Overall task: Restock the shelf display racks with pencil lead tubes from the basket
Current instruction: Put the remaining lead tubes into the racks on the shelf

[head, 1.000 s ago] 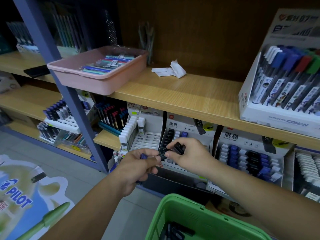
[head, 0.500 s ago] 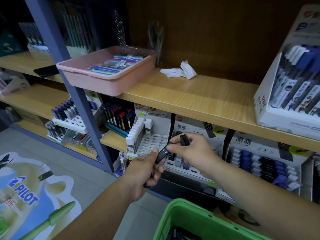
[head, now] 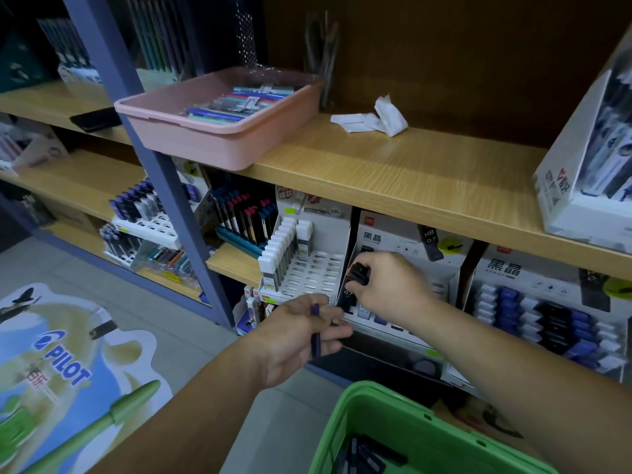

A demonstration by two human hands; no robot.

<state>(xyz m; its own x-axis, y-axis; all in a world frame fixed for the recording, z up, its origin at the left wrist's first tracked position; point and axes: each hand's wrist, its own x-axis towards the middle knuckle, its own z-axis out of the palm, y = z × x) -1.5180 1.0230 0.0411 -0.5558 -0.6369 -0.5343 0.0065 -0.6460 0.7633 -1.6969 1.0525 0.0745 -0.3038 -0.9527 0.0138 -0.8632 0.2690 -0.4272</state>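
My right hand [head: 386,285] grips several black lead tubes [head: 357,275] and pushes one marked 07 down into the left column of the middle display rack [head: 393,241]. My left hand [head: 301,333] hovers just left of it and holds a dark blue lead tube [head: 315,331] between its fingers. The green basket [head: 393,415] sits at the bottom, with more dark tubes [head: 366,455] lying inside. A white slotted rack [head: 307,271] to the left holds a row of white-capped tubes. Further right, another rack [head: 547,313] carries blue, black and white tubes.
A pink tray [head: 219,138] of pens overhangs the upper wooden shelf [head: 427,176], beside crumpled white paper [head: 376,118]. A white pen display box [head: 588,165] stands at the right. A blue shelf post [head: 147,159] runs diagonally. A Pilot floor graphic [head: 65,364] lies at the lower left.
My right hand took the black tube from my left hand's fingertips and moved down to the middle rack. My left hand dropped slightly, keeping the blue tube.
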